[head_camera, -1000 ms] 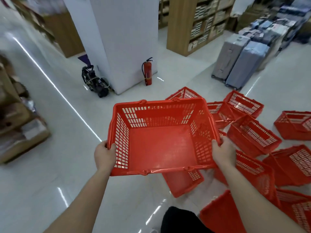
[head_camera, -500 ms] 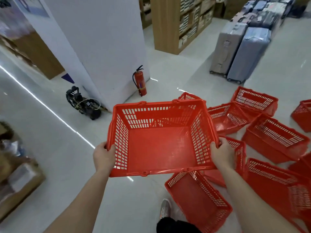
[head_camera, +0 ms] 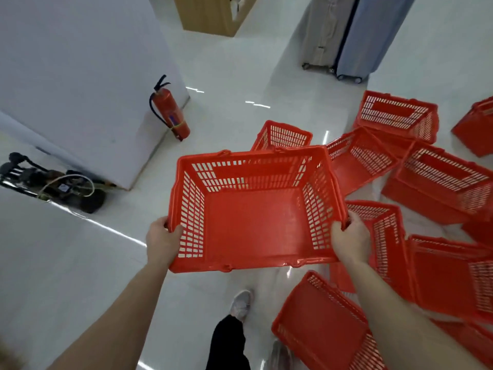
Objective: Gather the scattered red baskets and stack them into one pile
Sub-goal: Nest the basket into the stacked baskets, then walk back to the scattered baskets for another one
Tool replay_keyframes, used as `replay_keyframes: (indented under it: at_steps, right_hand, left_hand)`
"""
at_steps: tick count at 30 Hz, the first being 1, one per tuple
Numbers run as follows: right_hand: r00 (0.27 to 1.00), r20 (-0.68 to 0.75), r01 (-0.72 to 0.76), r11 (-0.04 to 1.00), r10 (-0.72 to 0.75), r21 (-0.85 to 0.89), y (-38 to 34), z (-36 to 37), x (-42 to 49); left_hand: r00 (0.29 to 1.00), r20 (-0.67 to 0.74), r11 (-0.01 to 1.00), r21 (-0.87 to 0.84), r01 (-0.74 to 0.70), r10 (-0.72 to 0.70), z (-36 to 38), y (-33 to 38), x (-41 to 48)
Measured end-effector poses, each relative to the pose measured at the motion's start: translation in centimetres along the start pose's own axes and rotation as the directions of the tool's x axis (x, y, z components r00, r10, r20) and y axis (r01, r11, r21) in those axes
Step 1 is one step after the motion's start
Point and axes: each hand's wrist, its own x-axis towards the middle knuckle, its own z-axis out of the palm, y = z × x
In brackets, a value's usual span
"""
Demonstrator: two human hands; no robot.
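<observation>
I carry one red basket (head_camera: 253, 225) upright and empty in front of me, above the floor. My left hand (head_camera: 162, 241) grips its left rim near the front corner. My right hand (head_camera: 350, 240) grips its right rim. Several more red baskets lie scattered on the floor to the right: one behind the held basket (head_camera: 282, 134), one tipped beside it (head_camera: 357, 158), one at the far right (head_camera: 397, 116), another (head_camera: 442, 182), and one near my feet (head_camera: 322, 324).
A white pillar (head_camera: 80, 76) stands at left with a red fire extinguisher (head_camera: 170, 110) leaning at its corner and a black device with cables (head_camera: 53, 182) on the floor. Two suitcases (head_camera: 349, 36) and a wooden shelf (head_camera: 213, 14) stand ahead. My shoe (head_camera: 241, 303) is below the basket.
I have stepped forward with the basket held in both hands; the pillar, extinguisher and suitcases are nearer and the view has tilted down. The grip is unchanged.
</observation>
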Motion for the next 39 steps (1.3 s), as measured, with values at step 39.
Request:
replay_keyframes:
  at_steps: [39]
  right_hand:
    - [0.776,0.006,-0.624,0.768,0.631,-0.144,30.5,11.8,-7.3]
  left_hand:
    - [0.548,0.822,0.84,0.183,-0.511,0.154,31.9,-10.2,-3.0]
